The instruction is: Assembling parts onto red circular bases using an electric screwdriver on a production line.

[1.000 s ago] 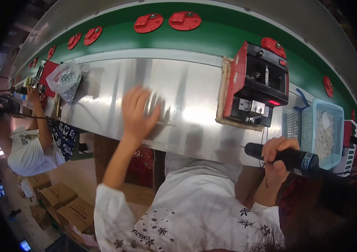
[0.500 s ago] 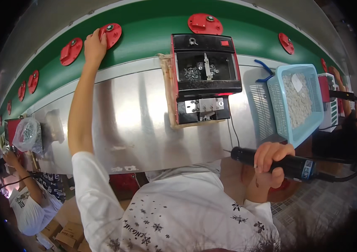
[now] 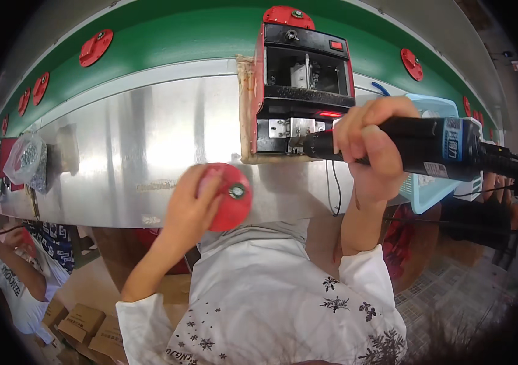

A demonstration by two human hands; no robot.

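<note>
A round red plastic part (image 3: 234, 213) with a small dark-rimmed metal piece on it is in my left hand (image 3: 191, 204), over the table's near edge. The fingers of that hand close on its raised side. My right hand (image 3: 373, 143) is wrapped round a black electric screwdriver (image 3: 423, 146), held level with its nose to the left. That nose is at the metal front plate of a black and red screw feeder (image 3: 304, 109), where a red light glows. Whether the bit touches a screw is hidden. Small screws show blurrily in the feeder's window.
Behind the metal table (image 3: 168, 134) runs a green belt (image 3: 155, 48) carrying more red round parts (image 3: 96, 47). A light-blue basket (image 3: 438, 194) stands on the right, partly behind the screwdriver. A clear bag of small metal pieces (image 3: 28, 161) sits at left, near another person (image 3: 24, 267).
My left hand has brought a red round part from the green belt down to the table's near edge. The screwdriver in my right hand has risen to the feeder's front.
</note>
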